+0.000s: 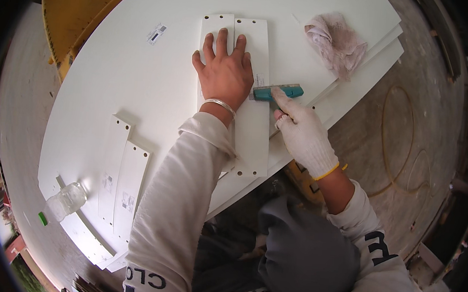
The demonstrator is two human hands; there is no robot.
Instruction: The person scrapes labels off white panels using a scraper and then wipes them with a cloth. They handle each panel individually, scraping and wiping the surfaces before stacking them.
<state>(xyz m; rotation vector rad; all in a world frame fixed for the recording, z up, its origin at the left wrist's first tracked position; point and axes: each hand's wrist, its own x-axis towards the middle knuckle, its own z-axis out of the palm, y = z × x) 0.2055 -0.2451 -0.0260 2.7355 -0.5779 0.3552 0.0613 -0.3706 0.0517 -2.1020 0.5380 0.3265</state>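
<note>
My bare left hand [226,69], with a bracelet at the wrist, lies flat with spread fingers across two narrow white panels [252,131] set side by side. Holes dot the panel ends. My right hand [305,134], in a white knitted glove, is closed around a teal utility knife [284,91]. The knife's grey tip is at the right panel, just below a small printed label [259,80]. Whether the tip touches the surface I cannot tell. Both panels rest on a large white board [168,76].
A dirty pinkish cloth [336,44] lies on the board at the far right. At the left are more narrow white panels [118,176], a clear glass jar [67,199] and a small green piece [43,219]. A yellow metal frame [64,9] stands far left; a hose [413,131] loops across the floor.
</note>
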